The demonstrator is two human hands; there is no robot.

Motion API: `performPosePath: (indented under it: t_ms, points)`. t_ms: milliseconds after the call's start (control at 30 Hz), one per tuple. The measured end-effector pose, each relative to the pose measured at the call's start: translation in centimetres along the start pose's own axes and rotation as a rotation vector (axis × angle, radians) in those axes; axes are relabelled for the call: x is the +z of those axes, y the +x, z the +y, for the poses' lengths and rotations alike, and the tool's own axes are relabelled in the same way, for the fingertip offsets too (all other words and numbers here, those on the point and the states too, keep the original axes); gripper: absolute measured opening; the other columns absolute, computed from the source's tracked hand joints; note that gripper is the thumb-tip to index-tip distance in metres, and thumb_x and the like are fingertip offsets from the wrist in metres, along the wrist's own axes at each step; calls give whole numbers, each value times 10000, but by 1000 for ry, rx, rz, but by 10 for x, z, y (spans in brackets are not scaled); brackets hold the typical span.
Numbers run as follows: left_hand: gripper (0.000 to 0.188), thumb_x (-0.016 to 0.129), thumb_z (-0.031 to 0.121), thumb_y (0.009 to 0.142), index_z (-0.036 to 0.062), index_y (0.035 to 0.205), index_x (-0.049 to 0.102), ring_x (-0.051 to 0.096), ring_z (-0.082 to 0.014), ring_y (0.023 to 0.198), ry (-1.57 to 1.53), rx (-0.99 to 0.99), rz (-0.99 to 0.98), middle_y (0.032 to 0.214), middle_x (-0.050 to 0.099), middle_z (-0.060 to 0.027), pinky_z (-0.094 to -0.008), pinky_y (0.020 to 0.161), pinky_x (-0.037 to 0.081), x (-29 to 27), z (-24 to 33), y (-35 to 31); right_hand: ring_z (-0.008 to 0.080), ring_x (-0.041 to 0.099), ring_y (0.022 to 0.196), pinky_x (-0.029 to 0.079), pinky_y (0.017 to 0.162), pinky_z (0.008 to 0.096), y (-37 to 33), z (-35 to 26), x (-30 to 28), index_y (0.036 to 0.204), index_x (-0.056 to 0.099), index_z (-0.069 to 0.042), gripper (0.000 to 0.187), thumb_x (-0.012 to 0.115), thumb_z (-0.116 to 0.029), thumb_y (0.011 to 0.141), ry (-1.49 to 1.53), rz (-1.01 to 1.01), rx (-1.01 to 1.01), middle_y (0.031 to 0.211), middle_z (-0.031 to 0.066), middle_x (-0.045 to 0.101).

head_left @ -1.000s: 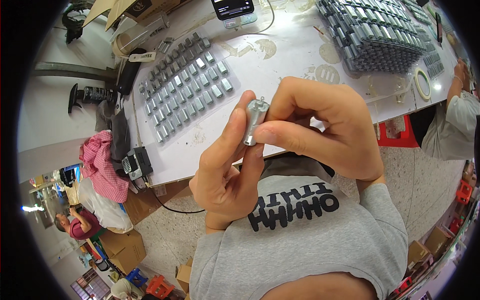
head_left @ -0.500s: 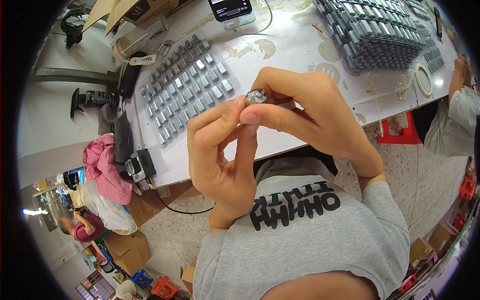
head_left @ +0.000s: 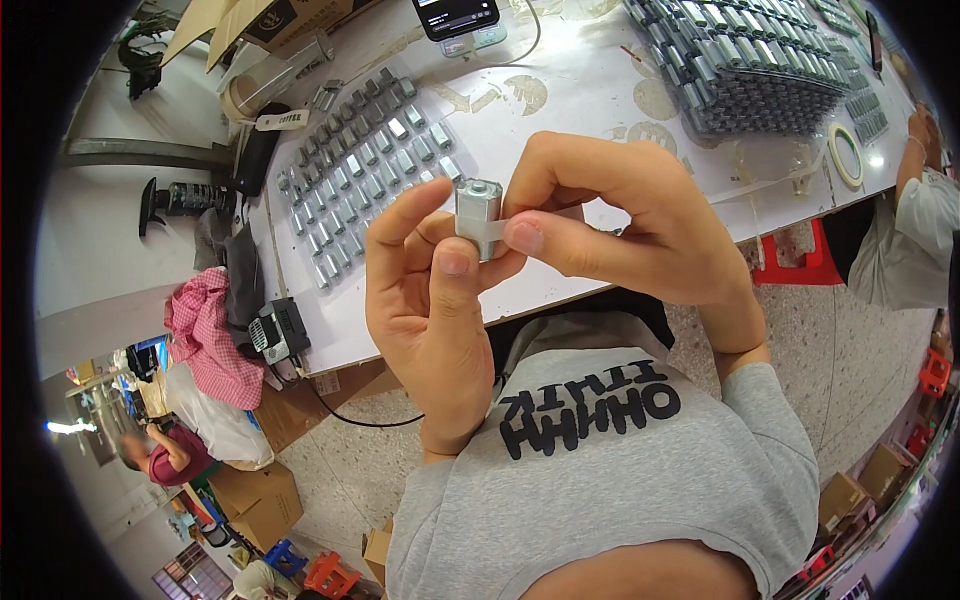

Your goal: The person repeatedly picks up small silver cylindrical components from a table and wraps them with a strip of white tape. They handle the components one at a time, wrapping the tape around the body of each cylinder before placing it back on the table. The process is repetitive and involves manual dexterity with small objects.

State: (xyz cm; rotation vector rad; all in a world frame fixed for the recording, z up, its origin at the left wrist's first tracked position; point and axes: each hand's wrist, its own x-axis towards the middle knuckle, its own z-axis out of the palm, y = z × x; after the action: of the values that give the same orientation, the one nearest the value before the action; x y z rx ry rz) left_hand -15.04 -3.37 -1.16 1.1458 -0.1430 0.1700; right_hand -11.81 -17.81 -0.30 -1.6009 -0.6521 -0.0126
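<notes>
A small silver electric motor (head_left: 479, 203) with flattened sides stands upright between the thumb and fingers of my left hand (head_left: 425, 305), its end with a round boss facing up. A whitish strip of tape (head_left: 493, 231) lies across the motor's lower body and runs to the right. My right hand (head_left: 640, 225) pinches that strip between thumb and forefinger, close against the motor. Its other fingers are curled, and something small and dark by the palm is too hidden to name. Beyond my left hand, a clear tray of similar motors (head_left: 362, 178) lies on the white table.
Stacked trays of motors (head_left: 750, 75) rise at the back right, beside a tape roll (head_left: 845, 157). A phone (head_left: 456, 18) stands at the back. A black boxy device (head_left: 278, 330) sits at the table's left edge. Another person's arm (head_left: 912, 170) is at far right.
The motor has turned from end-on to upright and shifted slightly left. My left fingers have opened out around it, and the tape across its side now shows.
</notes>
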Motion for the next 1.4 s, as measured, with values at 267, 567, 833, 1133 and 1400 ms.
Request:
performPosePath:
  t_ms: [267, 567, 833, 1133, 1400]
  points:
    - [239, 418, 148, 897, -54, 1012, 476, 576, -130, 786, 202, 97, -78, 879, 571, -120, -234, 612, 506, -1, 4, -4, 90, 519, 502, 386, 464, 214, -3, 2, -4, 736, 514, -5, 216, 630, -186, 760, -71, 55, 64, 553, 70, 545]
    - [301, 491, 63, 854, -54, 1128, 452, 559, -131, 745, 531, 124, -140, 882, 556, -112, -225, 667, 477, 0, 7, -5, 55, 438, 527, 340, 468, 183, -2, 2, -2, 717, 496, -1, 208, 653, -137, 744, -10, 64, -24, 627, 22, 490]
    - [439, 494, 282, 858, -64, 1126, 466, 549, -78, 574, 413, 116, 10, 778, 570, -75, -175, 502, 480, 16, 4, -3, 109, 542, 638, 425, 587, 223, -5, -3, -12, 807, 540, 10, 125, 574, -110, 800, 273, -46, 67, 684, 53, 578]
    - [469, 472, 263, 864, -62, 1183, 356, 571, -145, 578, 71, 11, -154, 740, 566, -121, -246, 494, 509, 3, 1, -3, 77, 490, 613, 388, 569, 206, -8, -1, -2, 772, 517, 5, 66, 551, -48, 792, 227, 58, -29, 696, 25, 526]
    - [407, 397, 253, 892, -72, 1134, 360, 576, -159, 620, 181, 49, -188, 878, 551, -147, -268, 568, 501, 14, -1, -6, 89, 502, 621, 397, 571, 214, -10, -7, -6, 770, 510, -3, 130, 605, -92, 762, 228, 84, 66, 681, 32, 538]
